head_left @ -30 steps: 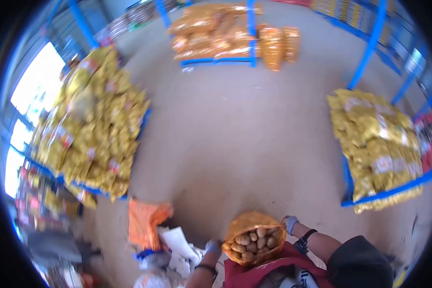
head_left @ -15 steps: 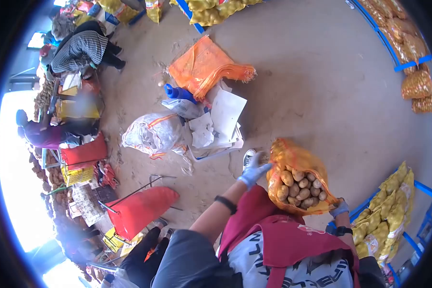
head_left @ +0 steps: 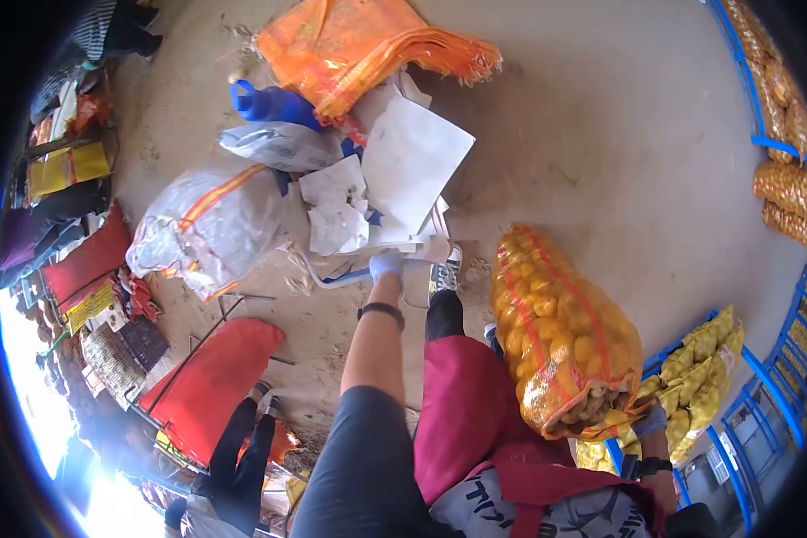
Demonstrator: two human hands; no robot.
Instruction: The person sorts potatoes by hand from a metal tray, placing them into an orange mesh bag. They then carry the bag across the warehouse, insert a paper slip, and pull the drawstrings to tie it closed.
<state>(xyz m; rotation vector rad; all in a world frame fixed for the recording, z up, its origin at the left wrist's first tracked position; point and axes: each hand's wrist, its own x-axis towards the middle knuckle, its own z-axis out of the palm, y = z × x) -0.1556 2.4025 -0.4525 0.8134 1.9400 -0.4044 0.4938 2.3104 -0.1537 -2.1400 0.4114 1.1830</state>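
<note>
Our right hand [head_left: 652, 421] is clamped on the mouth of the potato sack [head_left: 560, 332], probably so nothing spills; our left hand [head_left: 386, 264] reaches the papers [head_left: 412, 166], but we cannot tell its grip.

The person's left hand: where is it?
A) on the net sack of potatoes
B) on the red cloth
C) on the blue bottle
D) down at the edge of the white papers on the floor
D: the gloved left hand reaches down to the edge of the white papers, while the right hand holds the net sack and the blue bottle lies apart beyond the heap.
</note>
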